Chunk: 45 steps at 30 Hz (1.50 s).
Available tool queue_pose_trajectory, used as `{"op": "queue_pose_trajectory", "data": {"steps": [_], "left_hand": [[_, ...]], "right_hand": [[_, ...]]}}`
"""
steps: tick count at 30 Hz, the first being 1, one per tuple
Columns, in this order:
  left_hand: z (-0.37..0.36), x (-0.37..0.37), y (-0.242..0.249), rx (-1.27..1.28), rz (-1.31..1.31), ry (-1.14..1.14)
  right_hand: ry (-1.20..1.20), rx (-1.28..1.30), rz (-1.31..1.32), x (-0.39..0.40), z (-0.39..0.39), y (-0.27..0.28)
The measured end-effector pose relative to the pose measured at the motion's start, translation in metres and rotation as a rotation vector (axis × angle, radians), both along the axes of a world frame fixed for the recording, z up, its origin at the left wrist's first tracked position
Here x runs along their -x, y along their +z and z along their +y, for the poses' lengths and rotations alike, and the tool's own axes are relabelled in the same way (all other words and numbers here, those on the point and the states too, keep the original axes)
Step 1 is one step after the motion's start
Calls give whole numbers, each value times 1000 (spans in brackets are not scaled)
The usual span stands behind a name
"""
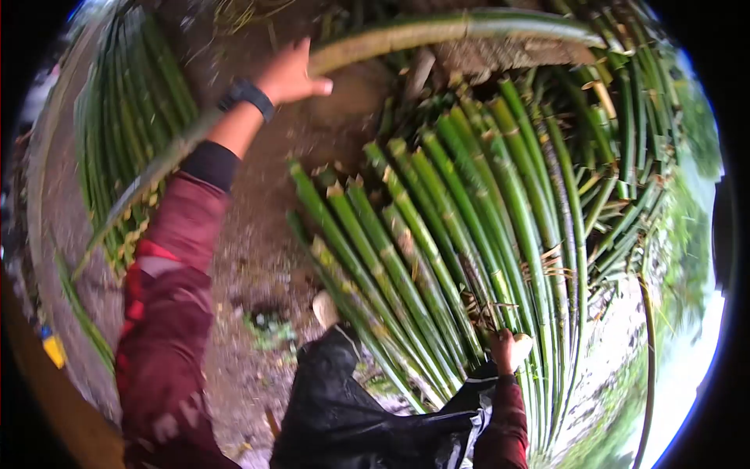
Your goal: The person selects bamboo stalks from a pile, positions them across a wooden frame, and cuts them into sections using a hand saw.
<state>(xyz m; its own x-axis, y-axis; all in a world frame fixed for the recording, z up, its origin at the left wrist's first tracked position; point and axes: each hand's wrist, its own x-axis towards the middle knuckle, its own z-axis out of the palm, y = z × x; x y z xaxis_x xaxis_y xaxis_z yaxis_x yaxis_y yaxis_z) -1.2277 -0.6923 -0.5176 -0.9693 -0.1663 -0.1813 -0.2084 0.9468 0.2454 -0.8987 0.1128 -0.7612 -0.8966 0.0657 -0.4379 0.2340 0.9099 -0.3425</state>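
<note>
The left hand [291, 76], at about eleven o'clock in the view, is closed around a long bamboo pole [437, 30], thumb below and fingers wrapped over the top; a dark watch [247, 95] sits on the wrist and a maroon sleeve [168, 297] runs down toward seven o'clock. From the grip the pole arcs away toward one o'clock, green along most of its length and paler near the hand, and another stretch of it slants down toward eight o'clock behind the forearm. The right hand [504, 349], at about five o'clock, rests on the near ends of a pile of poles [445, 227]; it seems to clutch one of them, though the blur hides whether the fingers close fully. The pile fans out from that hand toward twelve and two o'clock, the cut ends pale. A second bundle [129, 117] lies at nine to ten o'clock. Bare dirt ground [266, 227] lies between the two heaps, and dark trousers [351, 414] fill six o'clock.
</note>
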Motion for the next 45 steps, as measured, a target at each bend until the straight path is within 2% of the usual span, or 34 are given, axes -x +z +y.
{"op": "queue_pose_trajectory", "data": {"steps": [1, 2, 3, 4, 5, 6, 8, 9, 10, 12, 14, 15, 16, 17, 18, 20, 21, 24, 25, 26, 28, 30, 32, 33, 36, 37, 38, 39, 40, 43, 44, 45], "left_hand": [[-7, 20, -17, 149, 100, -75], [-19, 37, -27, 76, 56, -67], [-15, 35, -19, 79, 112, -48], [-20, 35, -32, 77, 160, -61], [-14, 34, -20, 122, 149, -69], [-12, 37, -16, 137, 19, -22], [-17, 33, -22, 134, 132, -62], [-14, 36, -16, 91, 27, -15], [-18, 35, -19, 81, 76, -48], [-16, 39, -15, 37, 10, -30], [-14, 41, -5, -31, -47, 11], [-15, 48, 2, -113, -147, 34], [-14, 48, 8, -83, -201, 54], [-14, 45, -6, -19, -142, 49], [-21, 44, -20, -10, 29, -35], [-26, 44, -37, -47, 77, -68], [-26, 53, -41, -48, 48, -110], [-18, 40, -33, -56, -50, 10], [-16, 39, -29, -24, -72, 22], [-18, 47, -27, 10, -75, 27], [-21, 53, -23, -35, -7, -28], [-19, 52, -20, -56, 26, -14], [-16, 59, -13, -73, -4, 2], [-18, 59, -14, -96, -17, -20], [-23, 56, -6, -86, -133, -38], [-25, 50, -3, -105, -120, -36], [-26, 58, -5, -136, -83, -66], [-25, 54, -16, -127, 0, -75], [-24, 53, -20, -164, 1, -150], [-22, 52, -26, -159, -99, -33], [-24, 60, -14, -170, -289, -38], [-28, 65, -30, -289, -148, -133]], "right_hand": [[57, 86, 145, 12, -17, 33], [-28, 94, 155, 21, -30, 74], [-11, 48, 216, 41, -53, 123], [6, 2, 257, 49, -77, 166], [22, -51, 213, 53, -79, 195], [-131, -38, 139, 63, -108, 245], [61, -158, 245, 75, -154, 313], [-209, -68, 231, 73, -163, 324], [-137, 7, 341, 81, -193, 348], [-822, 380, 225, 106, -248, 386], [-889, 322, 298, 146, -306, 408], [-907, 392, 311, 173, -330, 413], [-940, 452, 318, 188, -354, 416], [-1018, 631, 325, 211, -381, 415], [-1014, 671, 292, 229, -392, 409], [-1102, 693, 245, 261, -418, 397], [-1112, 728, 218, 273, -427, 395], [-1154, 762, 114, 273, -429, 418], [-1180, 740, 80, 263, -418, 424], [-1141, 525, 29, 255, -407, 434], [-1142, 502, -75, 226, -371, 455], [-985, 330, -181, 199, -342, 485], [-1061, 367, -294, 166, -305, 512], [-1064, 276, -321, 159, -301, 533], [-1156, 285, -371, 114, -280, 587], [-1139, 174, -386, 103, -286, 604], [-1148, 72, -371, 87, -302, 615], [-1197, 116, -298, 53, -309, 621], [-1187, -24, -255, 43, -341, 632], [-1373, -232, 29, 5, -476, 629], [-1412, -275, 111, -24, -534, 617], [-1073, -471, 344, -80, -586, 576]]}}
